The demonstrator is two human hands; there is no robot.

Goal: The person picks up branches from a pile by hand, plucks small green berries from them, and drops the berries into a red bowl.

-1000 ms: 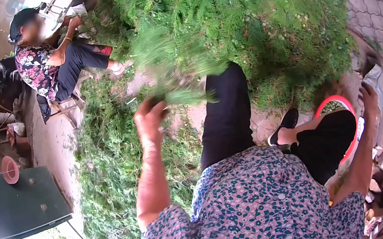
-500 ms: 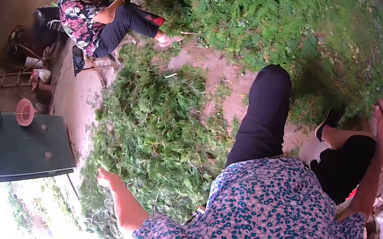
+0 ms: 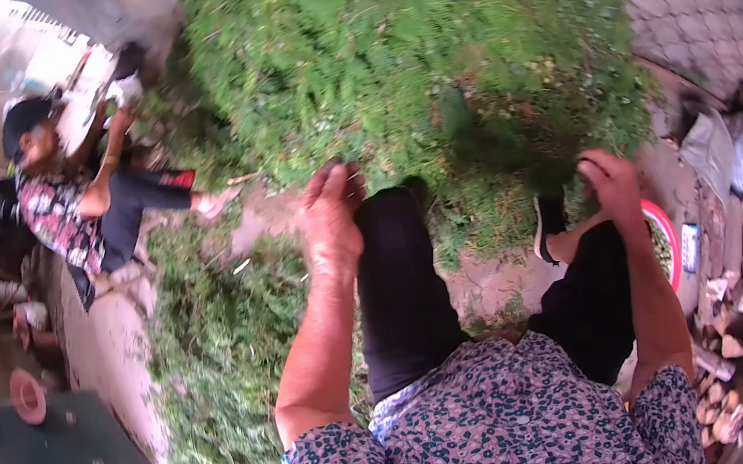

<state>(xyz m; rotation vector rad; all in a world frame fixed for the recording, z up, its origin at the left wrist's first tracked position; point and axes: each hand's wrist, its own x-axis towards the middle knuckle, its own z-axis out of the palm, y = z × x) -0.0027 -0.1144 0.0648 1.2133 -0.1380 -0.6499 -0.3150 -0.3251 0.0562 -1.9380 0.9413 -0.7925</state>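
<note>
branches (image 3: pixel 392 61) lie heaped on ground (image 3: pixel 503 284) up to paving's (image 3: pixel 700 20) left edge. l hand (image 3: pixel 330 207) is at heap's near edge beside l knee (image 3: pixel 395 223), fingers curled; can't make out if it grips anything. r hand (image 3: pixel 614 182) is nr heap's near-r corner, fingers bent, grip unclear too; red-rimmed basin (image 3: pixel 671 231) sits just beside, w/ green bits (image 3: pixel 659 248) inside.

No writing is legible (the blue-white label (image 3: pixel 691 247) is blurred).
</note>
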